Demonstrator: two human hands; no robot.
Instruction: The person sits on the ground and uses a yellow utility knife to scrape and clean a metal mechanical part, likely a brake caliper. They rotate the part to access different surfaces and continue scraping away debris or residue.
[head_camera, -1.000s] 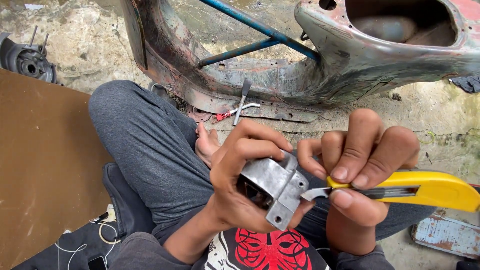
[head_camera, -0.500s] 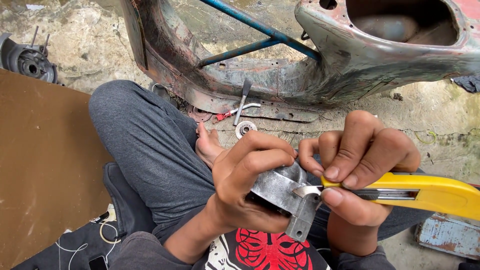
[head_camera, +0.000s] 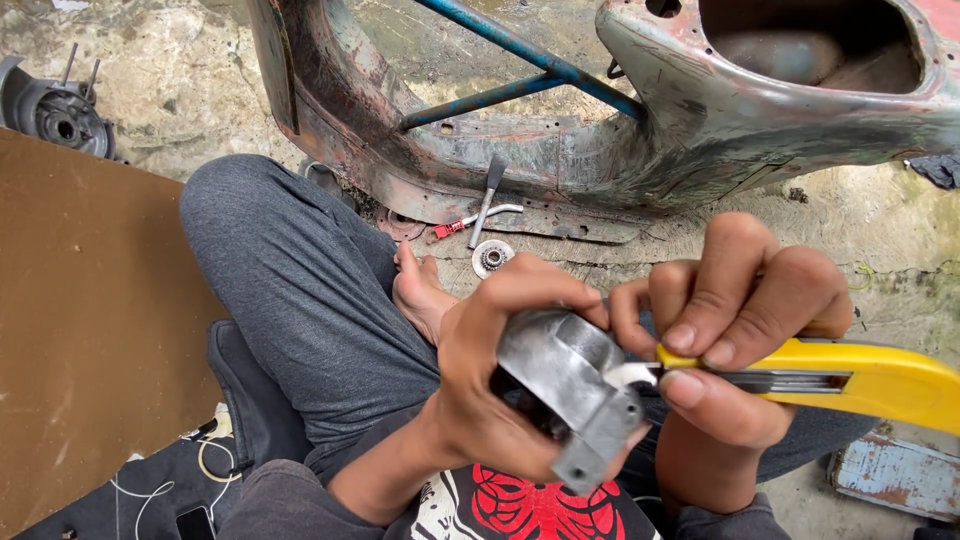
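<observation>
packages: none | labels: none | signs: none | screens: dark phone (head_camera: 194, 521), bottom left

Your left hand (head_camera: 500, 390) holds the metal housing (head_camera: 570, 395) over your lap, with the utility knife (head_camera: 850, 380) in your right hand (head_camera: 740, 330) just to its right, blade tip touching it. Beyond them, on the floor, a small bearing (head_camera: 492, 258) lies before the vehicle frame (head_camera: 640, 130). A board (head_camera: 90, 330) lies to your left.

I rolled the dull grey cast-metal housing (head_camera: 570, 395) further over in my left hand (head_camera: 500, 400), and the yellow-handled utility knife (head_camera: 800, 380) in my right hand (head_camera: 730, 330) slid along its edge.
</observation>
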